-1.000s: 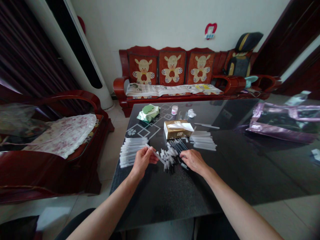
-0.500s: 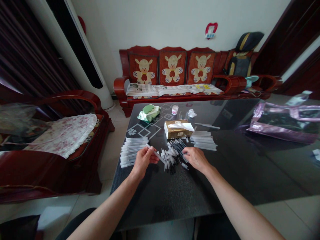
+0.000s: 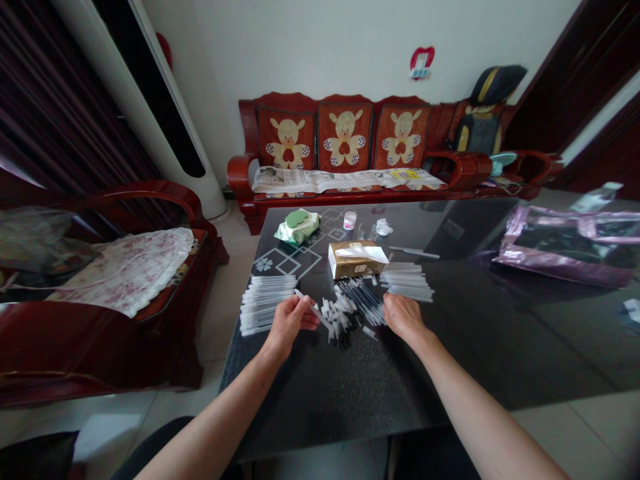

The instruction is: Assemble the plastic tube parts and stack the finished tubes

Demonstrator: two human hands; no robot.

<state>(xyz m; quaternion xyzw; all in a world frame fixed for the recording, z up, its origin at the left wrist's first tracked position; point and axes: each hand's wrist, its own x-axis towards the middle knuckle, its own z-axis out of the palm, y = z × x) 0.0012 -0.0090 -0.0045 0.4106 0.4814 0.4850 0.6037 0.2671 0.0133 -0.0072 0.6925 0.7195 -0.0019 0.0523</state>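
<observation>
Between the thumb and fingers of my left hand [image 3: 289,323] is a whitish pen barrel [image 3: 321,315], slanting down to the right. My right hand [image 3: 404,316] is closed at the right end of a bundle of dark pen refills [image 3: 361,297]; whatever its fingers pinch is hidden. Small white and black pen caps [image 3: 338,316] lie heaped between the hands. A row of white pen barrels [image 3: 265,293] sits just left of my left hand. Beyond my right hand lies another row of white pens [image 3: 410,285].
A gold tissue box [image 3: 356,268] stands behind the refills. Farther back are a green wipes pack [image 3: 298,230], a small white tub [image 3: 349,221], crumpled tissue [image 3: 383,227] and a lone pen [image 3: 414,253]. A pink-edged clear bag [image 3: 565,257] rests on the dark table [image 3: 350,400] at right.
My right hand has drawn back a little to the right, away from the refills, and its fingers have closed up. My left hand keeps its hold on the barrel, almost unmoved.
</observation>
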